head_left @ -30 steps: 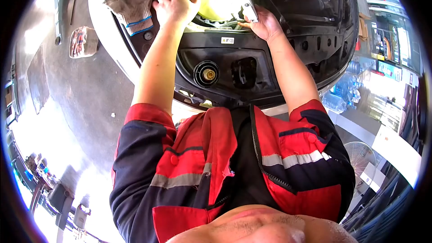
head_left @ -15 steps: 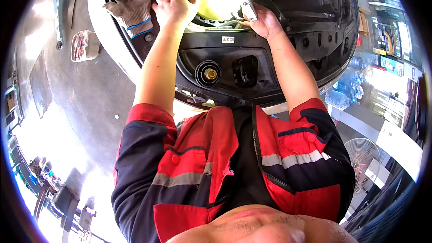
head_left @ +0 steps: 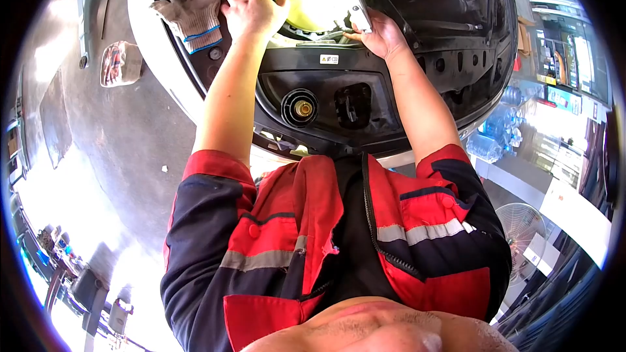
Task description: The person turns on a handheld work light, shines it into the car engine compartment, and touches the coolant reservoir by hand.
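My left hand rests at the front of a car's engine bay, fingers slightly apart and nothing visible in them. Beside its thumb is a brightly lit yellow round part. My right hand is closed around a flat, pale work light, whose beam washes out the area to its left. Part of its grip is hidden behind the light. Below both hands runs the black front panel with a small warning label.
Work gloves lie on the car's edge left of my left hand. An open round socket with a brass-coloured centre sits in the front panel. To the right stand water bottles and a fan. A bundle lies on the floor.
The view has shifted very slightly. Both hands and the work light keep nearly the same position and hold.
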### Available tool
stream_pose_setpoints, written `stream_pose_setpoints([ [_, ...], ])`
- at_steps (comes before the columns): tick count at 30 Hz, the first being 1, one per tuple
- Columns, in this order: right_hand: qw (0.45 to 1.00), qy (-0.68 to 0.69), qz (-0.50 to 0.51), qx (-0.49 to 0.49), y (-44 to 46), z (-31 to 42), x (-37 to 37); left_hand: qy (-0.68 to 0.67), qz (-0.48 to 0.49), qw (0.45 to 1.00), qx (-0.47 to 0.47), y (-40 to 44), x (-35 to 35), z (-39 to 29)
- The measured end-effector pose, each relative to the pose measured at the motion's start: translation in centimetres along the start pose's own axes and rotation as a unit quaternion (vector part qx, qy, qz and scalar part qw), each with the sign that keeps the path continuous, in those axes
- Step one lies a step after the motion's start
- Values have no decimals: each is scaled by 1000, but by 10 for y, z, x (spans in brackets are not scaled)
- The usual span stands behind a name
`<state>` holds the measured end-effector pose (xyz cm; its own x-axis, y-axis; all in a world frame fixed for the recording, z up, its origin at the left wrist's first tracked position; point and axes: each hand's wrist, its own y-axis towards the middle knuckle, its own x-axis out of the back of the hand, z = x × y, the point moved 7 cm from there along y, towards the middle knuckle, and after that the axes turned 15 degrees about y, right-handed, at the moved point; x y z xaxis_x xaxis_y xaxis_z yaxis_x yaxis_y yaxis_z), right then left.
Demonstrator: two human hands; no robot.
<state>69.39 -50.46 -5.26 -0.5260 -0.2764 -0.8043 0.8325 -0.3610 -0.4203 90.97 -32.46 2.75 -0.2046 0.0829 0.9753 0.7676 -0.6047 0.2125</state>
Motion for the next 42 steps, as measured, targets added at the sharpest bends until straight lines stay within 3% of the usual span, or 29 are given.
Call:
stream_pose_setpoints([
  [5, 999, -8, -21, 31, -7, 0, -17, 4, -2, 1000, -1, 0, -2, 0],
  [11, 992, 75, 78, -68, 7, 0, 13, 1, 24, 1000, 1, 2, 1, -1],
  [14, 999, -4, -36, 1, -3, -1, -1, 10, -1, 1000, 1, -1, -3, -1],
  [17, 1000, 15, -24, -1, 2, 0, 8, 10, -1, 1000, -2, 0, -2, 0],
  [23, 998, -1, 51, -30, 4, 0, 7, 4, 27, 1000, 0, 1, -5, 0],
  [26, 977, 92, 163, -102, 8, -1, 9, 10, 25, 1000, 2, 0, -3, 0],
  [29, 968, 110, 193, -114, 6, -2, 4, 6, 5, 1000, 3, 1, -4, 0],
  [35, 1000, -1, -27, -4, -1, 0, 3, -6, -2, 1000, 4, 1, -5, 0],
  [42, 1000, 14, -21, 0, 4, 0, 11, 10, 2, 1000, 3, 1, -5, -1],
])
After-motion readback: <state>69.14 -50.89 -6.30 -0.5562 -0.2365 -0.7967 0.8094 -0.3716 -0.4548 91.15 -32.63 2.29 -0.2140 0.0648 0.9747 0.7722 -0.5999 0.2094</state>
